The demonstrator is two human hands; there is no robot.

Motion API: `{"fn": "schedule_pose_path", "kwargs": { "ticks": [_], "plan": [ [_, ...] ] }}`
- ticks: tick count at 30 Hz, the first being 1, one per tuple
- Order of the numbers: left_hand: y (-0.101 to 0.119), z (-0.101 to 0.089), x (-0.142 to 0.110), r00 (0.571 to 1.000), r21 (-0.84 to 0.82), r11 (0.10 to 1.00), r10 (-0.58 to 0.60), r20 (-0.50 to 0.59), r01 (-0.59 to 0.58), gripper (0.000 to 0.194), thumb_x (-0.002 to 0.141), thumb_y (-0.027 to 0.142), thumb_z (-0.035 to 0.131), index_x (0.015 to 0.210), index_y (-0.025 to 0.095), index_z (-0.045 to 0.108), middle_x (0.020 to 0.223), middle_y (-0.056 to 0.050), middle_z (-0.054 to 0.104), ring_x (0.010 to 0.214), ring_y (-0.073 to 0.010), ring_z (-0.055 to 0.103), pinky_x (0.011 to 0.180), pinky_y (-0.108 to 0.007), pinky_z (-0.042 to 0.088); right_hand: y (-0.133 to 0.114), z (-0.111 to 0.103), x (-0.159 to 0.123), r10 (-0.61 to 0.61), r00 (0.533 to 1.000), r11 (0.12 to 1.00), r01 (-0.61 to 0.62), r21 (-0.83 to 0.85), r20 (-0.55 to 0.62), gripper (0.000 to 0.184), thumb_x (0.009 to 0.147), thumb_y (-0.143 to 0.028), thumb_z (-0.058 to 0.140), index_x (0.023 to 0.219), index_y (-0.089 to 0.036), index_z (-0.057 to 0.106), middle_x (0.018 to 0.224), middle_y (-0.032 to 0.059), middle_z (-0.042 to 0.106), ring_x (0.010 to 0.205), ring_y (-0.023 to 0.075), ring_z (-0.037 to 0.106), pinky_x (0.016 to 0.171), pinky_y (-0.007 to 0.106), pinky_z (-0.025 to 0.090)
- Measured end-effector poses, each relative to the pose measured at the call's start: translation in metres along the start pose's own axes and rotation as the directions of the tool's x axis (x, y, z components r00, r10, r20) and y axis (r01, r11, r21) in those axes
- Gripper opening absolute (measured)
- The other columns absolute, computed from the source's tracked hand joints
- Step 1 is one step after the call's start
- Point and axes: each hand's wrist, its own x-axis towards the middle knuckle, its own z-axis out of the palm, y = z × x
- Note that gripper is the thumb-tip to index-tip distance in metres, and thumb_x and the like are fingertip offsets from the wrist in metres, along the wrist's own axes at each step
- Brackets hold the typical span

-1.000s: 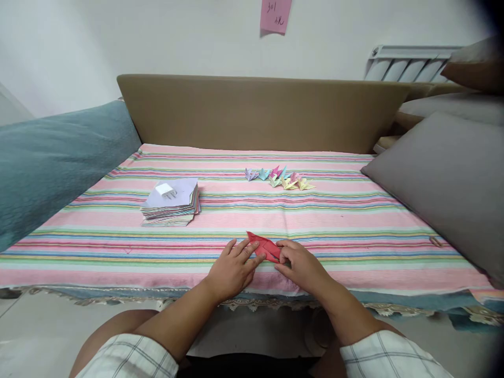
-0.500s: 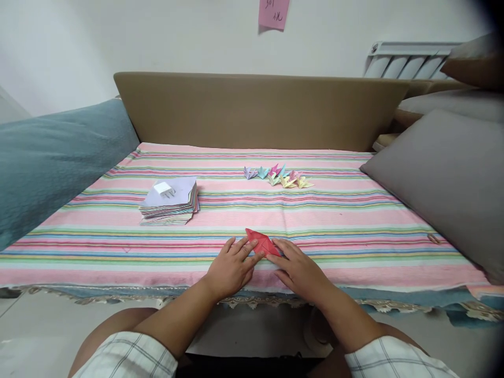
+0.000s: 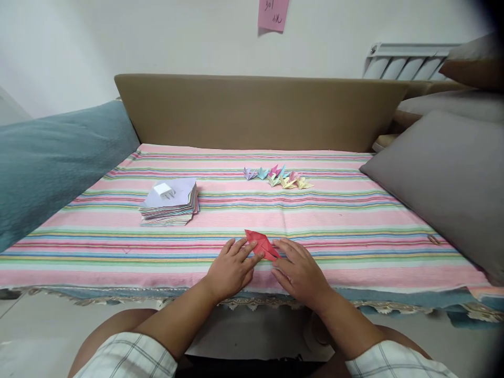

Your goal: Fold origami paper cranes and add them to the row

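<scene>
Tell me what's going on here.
A person's left hand rests its fingers on a red folded paper on a striped cloth, with the right hand close at the paper's right end. Farther back sit small folded figures in several colours; to the left, a white plug lies on a stack of paper.

Paper [image 3: 266, 247]: red on my screen
Cranes [image 3: 274, 179]: lilac, blue, magenta, mint, pink, yellow
Cloth [image 3: 236, 215]: pink, multicoloured stripes
Sleeves [image 3: 132, 357]: white, I see dark checks
Cushion [image 3: 437, 168]: grey
</scene>
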Motion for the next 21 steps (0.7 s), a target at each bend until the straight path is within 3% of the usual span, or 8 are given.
{"fn": "schedule_pose_path", "kwargs": {
  "ticks": [3, 7, 15, 21],
  "plan": [
    [0.000, 0.000, 0.000, 1.000, -0.012, 1.000, -0.001, -0.005, 0.001, 0.041, 0.088, 0.036, 0.044, 0.129, 0.031, 0.047, 0.141, -0.002, 0.042, 0.130, -0.0277, 0.032, 0.104, -0.047, 0.027, -0.010, 0.004, 0.008, -0.031, 0.996, 0.999, 0.031, 0.005, -0.079, 0.018, 0.085, -0.027, 0.051, 0.098, -0.021, 0.063, 0.118, 0.0072, 0.061, 0.114, 0.0231, 0.048, 0.104, 0.048, 0.026],
    [0.000, 0.001, -0.001, 1.000, -0.018, 1.000, 0.017, -0.002, -0.017, 0.039, 0.088, 0.035, 0.044, 0.125, 0.027, 0.051, 0.141, -0.004, 0.041, 0.132, -0.0271, 0.030, 0.104, -0.048, 0.026, -0.021, 0.017, 0.017, -0.008, 0.998, 1.000, 0.009, 0.015, -0.065, 0.017, 0.085, -0.027, 0.052, 0.100, -0.022, 0.060, 0.105, 0.0035, 0.067, 0.109, 0.0206, 0.051, 0.108, 0.049, 0.009],
    [0.000, 0.000, -0.001, 1.000, -0.014, 1.000, 0.009, 0.003, -0.009, 0.040, 0.088, 0.036, 0.044, 0.127, 0.027, 0.048, 0.142, -0.005, 0.041, 0.129, -0.0264, 0.035, 0.103, -0.047, 0.028, -0.026, 0.030, 0.020, 0.080, 0.991, 0.991, -0.091, -0.100, -0.103, 0.012, 0.084, -0.023, 0.054, 0.094, -0.022, 0.061, 0.100, 0.0044, 0.069, 0.117, 0.0237, 0.047, 0.106, 0.052, -0.004],
    [0.001, 0.000, -0.002, 1.000, -0.020, 1.000, 0.004, 0.003, -0.004, 0.039, 0.087, 0.035, 0.044, 0.125, 0.027, 0.051, 0.140, -0.005, 0.043, 0.128, -0.0272, 0.036, 0.103, -0.047, 0.027, -0.026, 0.032, 0.021, 0.097, 0.989, 0.987, -0.110, -0.116, -0.108, 0.017, 0.084, -0.025, 0.055, 0.100, -0.023, 0.059, 0.105, 0.0031, 0.069, 0.117, 0.0233, 0.047, 0.106, 0.053, -0.003]
  ]
}}
